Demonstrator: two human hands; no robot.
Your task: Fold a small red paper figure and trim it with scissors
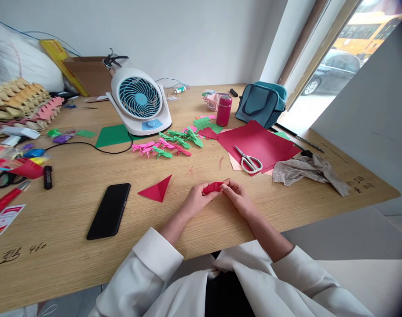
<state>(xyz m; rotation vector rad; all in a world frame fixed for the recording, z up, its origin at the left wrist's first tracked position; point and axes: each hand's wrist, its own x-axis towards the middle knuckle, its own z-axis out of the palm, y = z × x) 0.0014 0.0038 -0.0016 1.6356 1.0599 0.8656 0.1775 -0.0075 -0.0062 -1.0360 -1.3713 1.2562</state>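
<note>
The left hand point(197, 199) and right hand point(239, 198) are both closed, thumbs and fingers pinching a small folded red paper point(212, 188) from either end — it sits between them, over the near part of the counter point(194, 237). Just left lies a red paper triangle point(157, 190), then a black phone point(109, 211); white-handled scissors point(251, 164) rest on red sheets point(263, 141) — farther back, to the right.

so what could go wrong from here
The small paper is pinched between left hand and right hand, so a fold could slip crooked. The triangle lies loose before the fan; if that is running, which I can't tell, it might drift. The scissors rest on red sheets, so tugging a sheet could drag them.
</note>
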